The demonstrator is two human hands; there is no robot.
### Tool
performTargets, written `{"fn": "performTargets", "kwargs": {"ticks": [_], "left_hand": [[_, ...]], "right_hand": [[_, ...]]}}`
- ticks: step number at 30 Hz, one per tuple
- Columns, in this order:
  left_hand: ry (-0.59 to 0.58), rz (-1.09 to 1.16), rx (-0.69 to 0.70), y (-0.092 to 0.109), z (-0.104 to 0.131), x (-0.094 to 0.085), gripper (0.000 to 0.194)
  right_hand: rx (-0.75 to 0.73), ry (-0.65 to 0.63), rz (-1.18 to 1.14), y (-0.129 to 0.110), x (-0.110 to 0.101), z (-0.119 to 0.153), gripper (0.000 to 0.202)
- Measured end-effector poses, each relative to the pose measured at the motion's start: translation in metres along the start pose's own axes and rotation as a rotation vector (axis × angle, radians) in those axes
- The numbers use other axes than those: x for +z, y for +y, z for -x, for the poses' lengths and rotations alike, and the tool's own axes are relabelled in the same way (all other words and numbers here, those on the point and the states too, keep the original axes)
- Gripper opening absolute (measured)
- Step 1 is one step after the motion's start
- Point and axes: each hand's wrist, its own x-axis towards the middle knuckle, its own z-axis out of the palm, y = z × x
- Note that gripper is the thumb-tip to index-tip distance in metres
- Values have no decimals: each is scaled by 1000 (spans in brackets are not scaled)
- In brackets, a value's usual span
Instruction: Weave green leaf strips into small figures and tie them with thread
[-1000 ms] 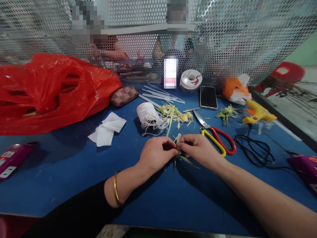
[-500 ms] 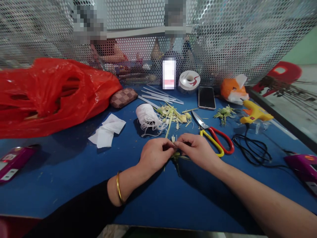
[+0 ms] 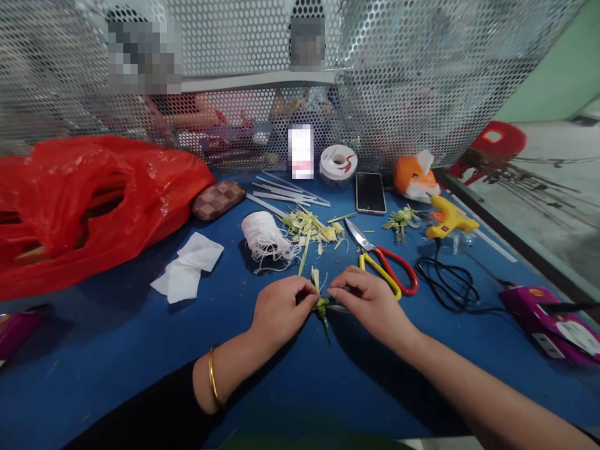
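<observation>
My left hand (image 3: 284, 307) pinches a small piece of green and pale-yellow leaf strips (image 3: 322, 306) with thumb and forefinger, just above the blue table. The piece has a pale upright tip and a dark green tail pointing toward me. To its right, my right hand (image 3: 372, 301) is closed in a pinch, its fingertips a little apart from the piece; what they hold, if anything, is too small to make out. Beyond the hands lies a heap of cut leaf scraps (image 3: 316, 226). Scissors (image 3: 382, 259) with yellow and red handles lie open by my right hand.
White string (image 3: 265, 240), a tissue (image 3: 190, 265) and a red plastic bag (image 3: 103, 206) are on the left. A ribbon roll (image 3: 338, 164), phone (image 3: 370, 192), yellow glue gun (image 3: 450, 217) and its black cord (image 3: 447, 284) sit right. A perforated metal screen (image 3: 262, 75) stands behind.
My right hand has drawn away from the leaf piece, leaving a gap between the hands, and more of the piece shows. The whole view has shifted, so the table things appear lower and further left.
</observation>
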Motion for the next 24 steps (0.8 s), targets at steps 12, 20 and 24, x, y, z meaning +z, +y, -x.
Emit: {"fn": "performTargets", "kwargs": {"ticks": [12, 20, 24], "left_hand": [[18, 66, 29, -4, 0, 5, 9], [10, 331, 57, -2, -1, 4, 8], [-80, 379, -41, -1, -2, 2, 11]], "right_hand": [[-213, -237, 353, 2, 1, 7, 13], [-167, -270, 330, 1, -1, 7, 14], [-151, -278, 241, 0, -3, 6, 14]]}}
